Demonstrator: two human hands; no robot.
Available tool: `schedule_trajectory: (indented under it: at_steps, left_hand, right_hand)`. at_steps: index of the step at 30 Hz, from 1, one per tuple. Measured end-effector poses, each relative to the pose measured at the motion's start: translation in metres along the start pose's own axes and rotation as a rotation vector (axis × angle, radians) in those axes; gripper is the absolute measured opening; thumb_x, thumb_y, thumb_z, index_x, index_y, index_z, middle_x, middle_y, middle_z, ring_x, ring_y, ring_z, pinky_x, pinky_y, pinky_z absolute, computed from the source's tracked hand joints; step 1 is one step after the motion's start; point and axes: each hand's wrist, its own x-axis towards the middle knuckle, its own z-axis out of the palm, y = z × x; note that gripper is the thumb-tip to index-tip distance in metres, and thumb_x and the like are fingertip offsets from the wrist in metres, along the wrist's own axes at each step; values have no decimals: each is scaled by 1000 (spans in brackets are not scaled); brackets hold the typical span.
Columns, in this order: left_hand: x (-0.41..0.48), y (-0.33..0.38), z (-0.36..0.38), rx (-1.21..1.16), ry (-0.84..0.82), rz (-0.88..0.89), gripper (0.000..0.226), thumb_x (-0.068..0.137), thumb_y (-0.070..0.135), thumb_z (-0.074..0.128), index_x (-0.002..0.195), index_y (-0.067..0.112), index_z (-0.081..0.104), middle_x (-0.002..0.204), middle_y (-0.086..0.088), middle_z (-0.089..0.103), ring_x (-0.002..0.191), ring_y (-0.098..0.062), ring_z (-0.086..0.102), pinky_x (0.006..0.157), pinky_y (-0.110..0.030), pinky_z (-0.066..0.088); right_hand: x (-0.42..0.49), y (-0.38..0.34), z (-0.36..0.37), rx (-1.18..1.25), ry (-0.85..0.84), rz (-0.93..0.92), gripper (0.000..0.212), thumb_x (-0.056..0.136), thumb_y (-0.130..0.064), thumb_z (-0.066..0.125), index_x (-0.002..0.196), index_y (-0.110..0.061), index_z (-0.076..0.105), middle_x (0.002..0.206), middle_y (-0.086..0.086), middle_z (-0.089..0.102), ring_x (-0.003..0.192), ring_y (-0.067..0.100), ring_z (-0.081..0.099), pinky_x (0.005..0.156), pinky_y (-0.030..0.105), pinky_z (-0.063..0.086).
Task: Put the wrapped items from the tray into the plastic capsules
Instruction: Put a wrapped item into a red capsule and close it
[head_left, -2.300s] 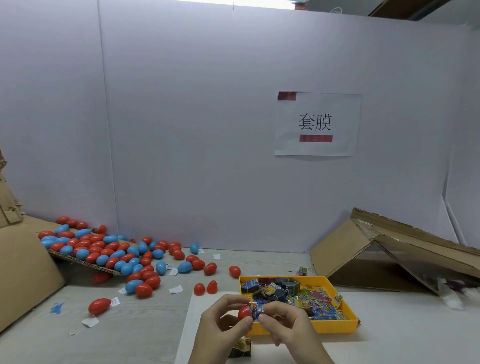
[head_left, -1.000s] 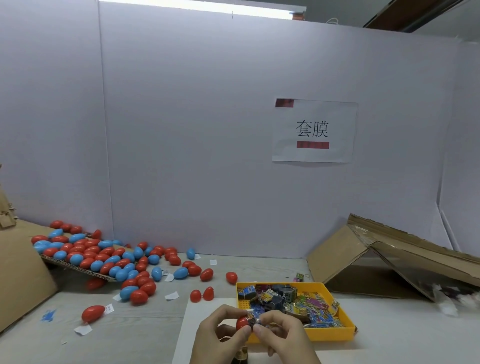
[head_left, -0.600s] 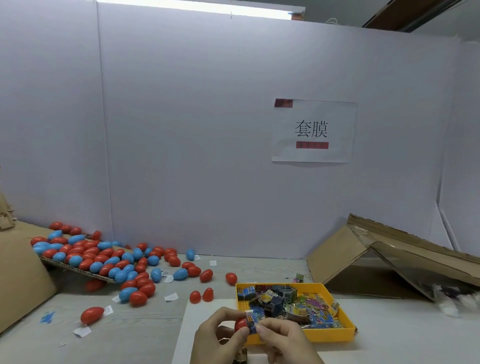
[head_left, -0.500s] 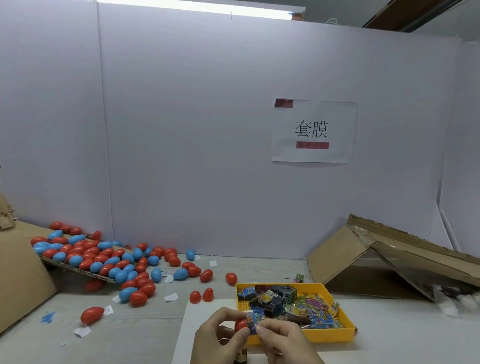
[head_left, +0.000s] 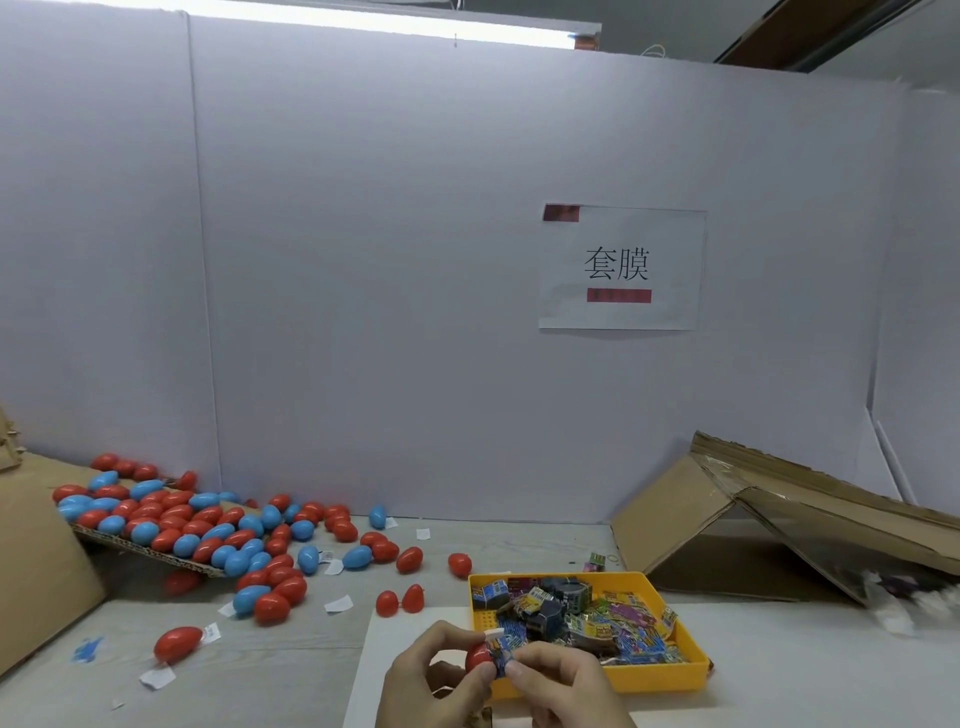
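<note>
At the near edge of the worktop (head_left: 270, 670), the left hand (head_left: 426, 675) curls round a red capsule half (head_left: 477, 659), its grip closed on the shell. The right hand (head_left: 566, 686) pinches a blue wrapped item (head_left: 503, 650) at the capsule's mouth, just in front of the yellow tray (head_left: 660, 679). The item looks light and crinkly, its wrapper probably slick and springy, so push on its middle. The shell seems thin, stiff plastic. Hold it round the belly, not the rim, or it may slip out.
</note>
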Motion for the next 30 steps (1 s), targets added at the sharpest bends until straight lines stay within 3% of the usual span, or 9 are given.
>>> schedule_trajectory:
  at_steps: [5, 12, 17, 20, 22, 25, 28, 30]
  left_hand:
    - [0, 1, -4, -40, -49, 3, 21, 80, 13, 80, 97, 18, 68, 83, -1, 74, 63, -14, 68, 63, -23, 54]
    - [3, 3, -4, -36, -110, -19, 25, 81, 14, 80, 102, 17, 67, 103, -7, 67, 71, -17, 71, 68, -21, 55]
    - [2, 1, -4, -10, -123, -4, 24, 82, 13, 79, 103, 14, 66, 104, -7, 68, 78, -28, 71, 69, -24, 54]
    - [1, 1, -1, 2, -133, 0, 24, 83, 16, 79, 102, 13, 65, 100, -7, 69, 73, -22, 68, 68, -23, 51]
    - [0, 1, 1, -10, -120, -5, 24, 81, 17, 80, 100, 10, 66, 96, -8, 71, 75, -27, 68, 70, -28, 53]
    - [0, 2, 3, -64, -81, -29, 24, 77, 15, 83, 94, 7, 68, 89, -6, 72, 76, -26, 71, 74, -32, 57]
    - [3, 0, 2, -101, -40, -38, 24, 74, 16, 85, 89, 7, 69, 87, -5, 72, 71, -9, 67, 67, -23, 56]
    - [5, -4, 2, -141, -18, -48, 24, 73, 12, 85, 88, 4, 69, 86, -7, 73, 79, -14, 68, 64, -19, 54]
  right_hand:
    - [2, 2, 1, 24, 15, -29, 24, 85, -4, 72, 64, -15, 79, 64, 2, 67, 62, 10, 63, 61, 18, 47]
    - [-1, -1, 2, -15, 37, -55, 15, 88, -3, 68, 75, -7, 72, 62, 0, 60, 55, 7, 57, 58, 16, 42]
    - [-1, 2, 2, -178, 76, -96, 5, 89, -10, 70, 84, -11, 72, 79, 3, 63, 83, 17, 60, 83, 25, 47]
    - [0, 4, 1, -216, 90, -133, 10, 86, -7, 72, 93, -12, 68, 77, 1, 63, 77, 12, 61, 73, 21, 49]
    - [1, 5, 1, -191, 102, -135, 18, 83, -6, 75, 97, -9, 64, 75, 2, 63, 68, 12, 60, 67, 24, 49]
    - [1, 6, 1, -210, 124, -154, 18, 82, -7, 77, 91, -7, 62, 73, 2, 65, 69, 14, 61, 68, 27, 50]
    - [0, 3, 4, -252, 134, -164, 8, 83, -8, 75, 84, -9, 68, 77, 0, 69, 78, 14, 67, 76, 25, 54]
    - [-4, 3, 8, -268, 146, -162, 7, 83, -7, 75, 84, -13, 72, 81, 2, 72, 74, 14, 69, 72, 24, 54]
